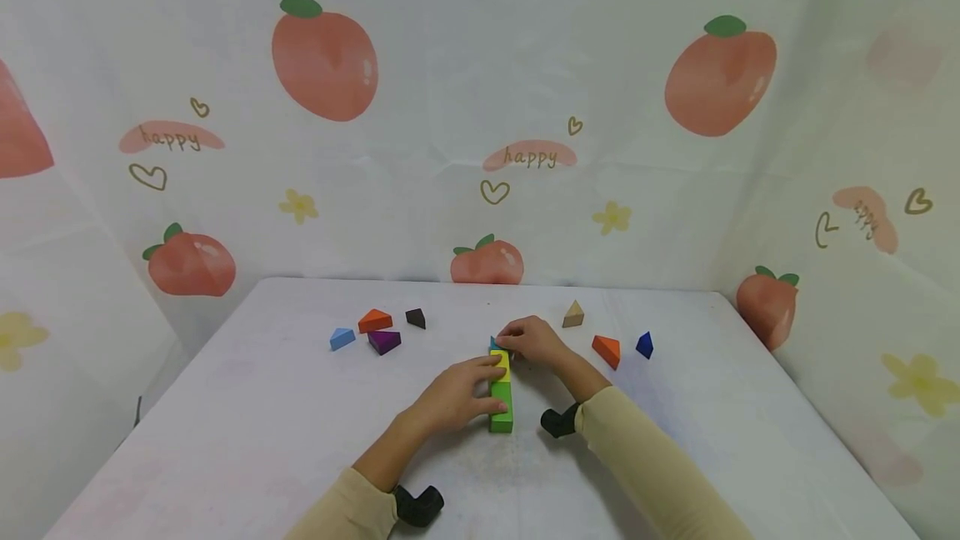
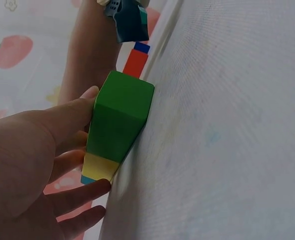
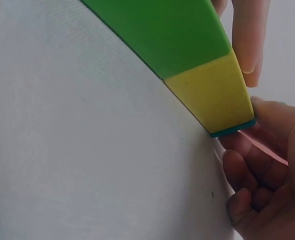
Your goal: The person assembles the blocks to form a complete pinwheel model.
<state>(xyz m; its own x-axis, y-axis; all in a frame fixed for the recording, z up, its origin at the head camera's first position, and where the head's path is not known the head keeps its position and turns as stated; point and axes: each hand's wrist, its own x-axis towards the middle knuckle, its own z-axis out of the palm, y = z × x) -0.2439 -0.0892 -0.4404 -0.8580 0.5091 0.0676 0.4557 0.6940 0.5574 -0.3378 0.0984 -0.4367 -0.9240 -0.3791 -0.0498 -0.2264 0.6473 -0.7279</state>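
Note:
A green block (image 1: pixel 501 408), a yellow block (image 1: pixel 500 366) and a blue-teal block (image 1: pixel 494 345) stand end to end in a row on the table. My left hand (image 1: pixel 456 394) reaches over the row from the left. Its thumb touches the green block, and its fairly straight fingers rest along the yellow one. At the far end, my right hand (image 1: pixel 534 342) pinches the blue-teal block between thumb and fingers, against the yellow block. Only a thin teal strip (image 3: pixel 233 128) of that block shows in the right wrist view; the fingers hide part of it.
Left of the row lie an orange block (image 1: pixel 375 321), a purple block (image 1: pixel 385 342), a light blue block (image 1: pixel 342 338) and a black block (image 1: pixel 416 318). Rightward are a wooden triangle (image 1: pixel 573 314), an orange-red block (image 1: pixel 607 350) and a dark blue block (image 1: pixel 645 345).

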